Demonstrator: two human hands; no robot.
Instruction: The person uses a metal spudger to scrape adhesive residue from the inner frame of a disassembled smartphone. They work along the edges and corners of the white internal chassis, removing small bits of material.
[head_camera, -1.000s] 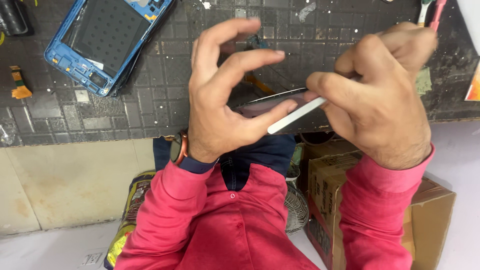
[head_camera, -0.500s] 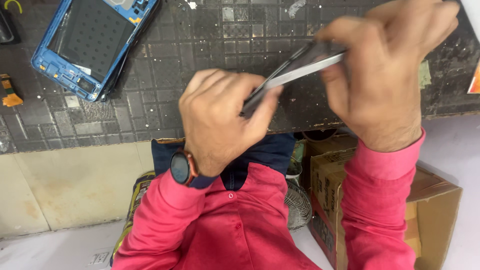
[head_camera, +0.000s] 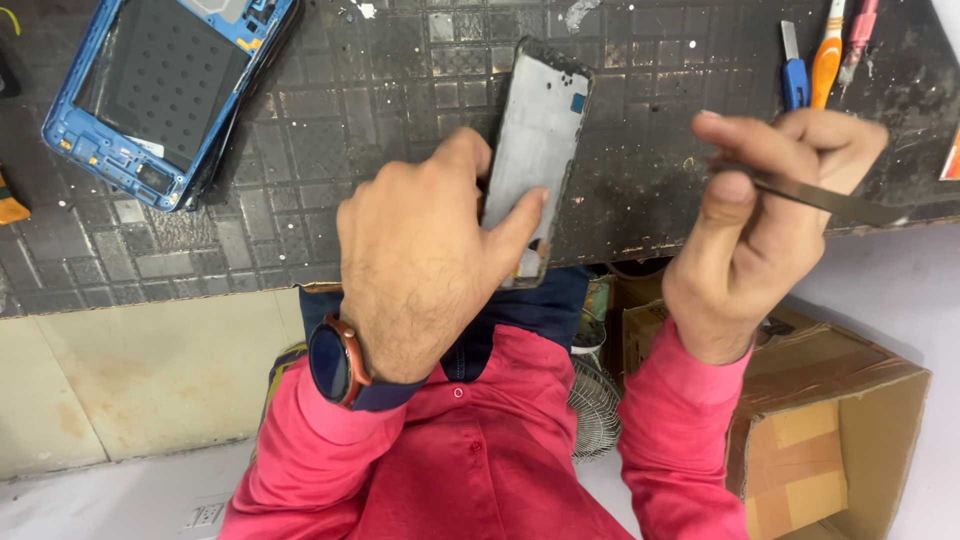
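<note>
Phones in pieces lie on the dark counter (head_camera: 300, 230). Far to the left of the left hand (head_camera: 420, 265) sits a blue phone frame (head_camera: 160, 90), flat and on its own. The left hand wears a round watch (head_camera: 335, 365) on the wrist. Its fingers are closed around the lower end of a thin grey phone panel (head_camera: 535, 140), thumb on one long edge and fingertips on the face. The panel rests on the counter, and its upper end points away from the hand.

This panel looks light, stiff and smooth. I think it could bend or crack if squeezed in the middle, so the long edges seem the safest place to hold.

To the right, the right hand (head_camera: 765, 220) is pinched shut on a thin flat metal tool (head_camera: 830, 200), lifted above the counter and not touching the panel. Above that hand lie small tools with coloured handles (head_camera: 825, 50). Below it, past the counter edge, stands an open cardboard box (head_camera: 830, 420).
</note>
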